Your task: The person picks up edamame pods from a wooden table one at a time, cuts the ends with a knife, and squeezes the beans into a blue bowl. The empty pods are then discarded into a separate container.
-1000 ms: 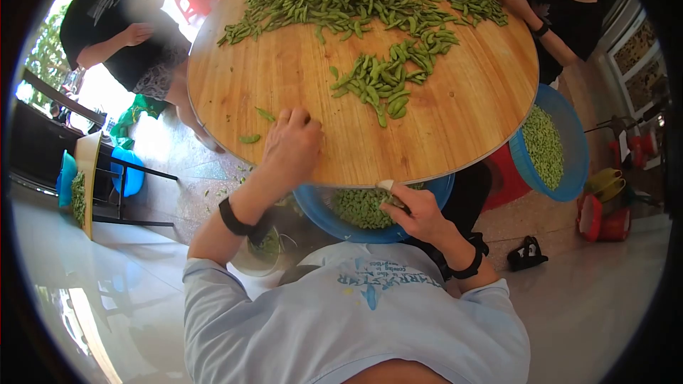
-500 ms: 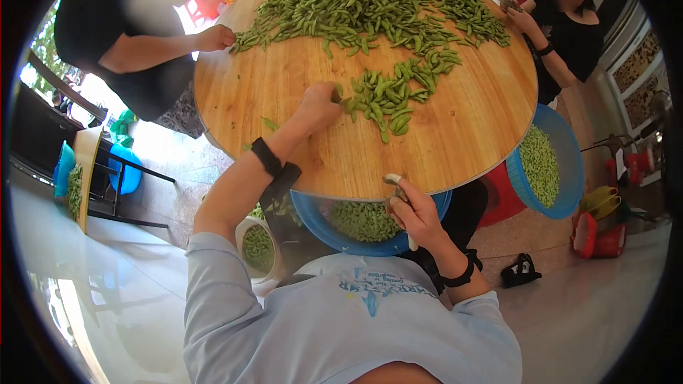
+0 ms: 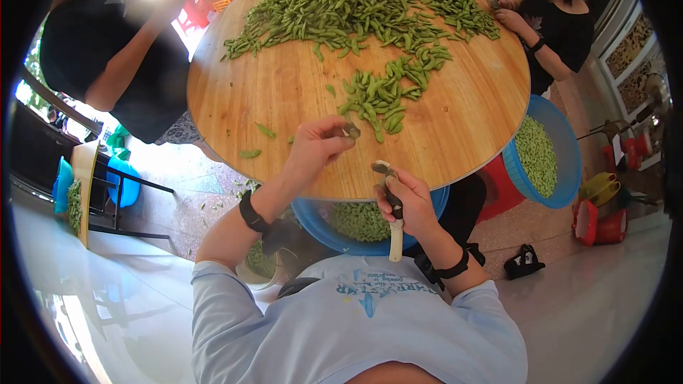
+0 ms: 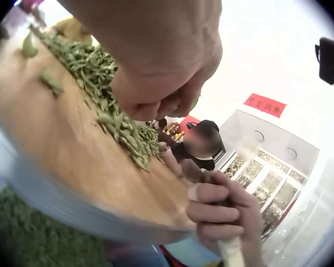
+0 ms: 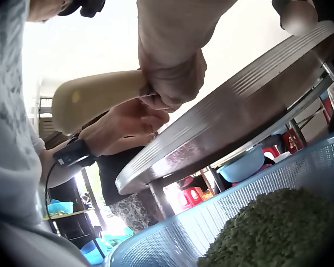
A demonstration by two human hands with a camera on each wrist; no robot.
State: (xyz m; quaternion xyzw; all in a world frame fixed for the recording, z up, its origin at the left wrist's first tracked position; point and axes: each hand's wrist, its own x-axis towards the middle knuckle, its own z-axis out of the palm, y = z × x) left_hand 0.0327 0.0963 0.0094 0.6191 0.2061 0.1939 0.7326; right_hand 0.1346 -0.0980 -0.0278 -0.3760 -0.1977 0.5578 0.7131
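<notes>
My left hand [image 3: 313, 149] is over the near part of the round wooden table [image 3: 249, 99], thumb and fingers brought together. A sliver of a green bean pod [image 4: 195, 103] shows at its fingertips in the left wrist view; the rest is hidden. Just right of it, at the table's near edge, my right hand [image 3: 416, 206] grips a tool with a cream handle [image 3: 396, 243] and a dark upper part. The handle points down towards my lap. A small heap of green pods [image 3: 377, 103] lies ahead of my hands, and a few loose pods [image 3: 265, 130] lie to the left.
A large pile of pods [image 3: 334, 11] covers the table's far side. Below the near edge stands a blue basin [image 3: 311, 222] with shelled beans; another blue basin [image 3: 565, 156] is at the right. People in black stand at left and sit at right.
My left hand first went from the table's left to the small heap, then drew back towards me. The right hand rose slightly, showing more of the handle. The left person's arm withdrew from the table.
</notes>
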